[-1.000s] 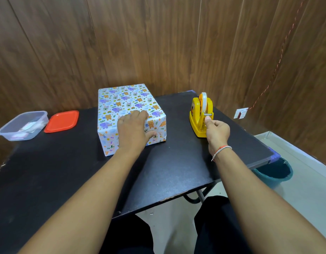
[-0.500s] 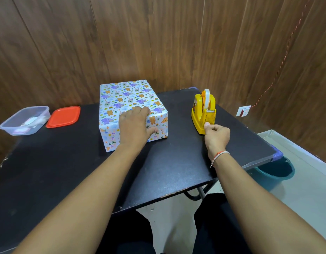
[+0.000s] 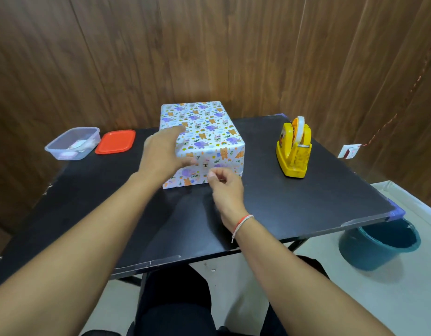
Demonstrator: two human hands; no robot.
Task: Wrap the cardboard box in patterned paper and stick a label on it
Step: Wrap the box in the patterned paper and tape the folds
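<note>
Head view shows the wrapped box (image 3: 204, 139) near the table's (image 3: 306, 214) far edge, about midway along it. Left hand (image 3: 164, 154) lies with straight fingers against the box's near left corner. Right hand (image 3: 225, 187), fingers curled, pinches what looks like clear tape, hard to make out, just before the box's front face. Yellow tape dispenser (image 3: 294, 149) stands toward the right edge.

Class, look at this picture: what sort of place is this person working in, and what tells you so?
Probably a small indoor craft corner: a black folding table pushed against wood-panelled walls, with a tape dispenser and a wrapped box on it.
</note>
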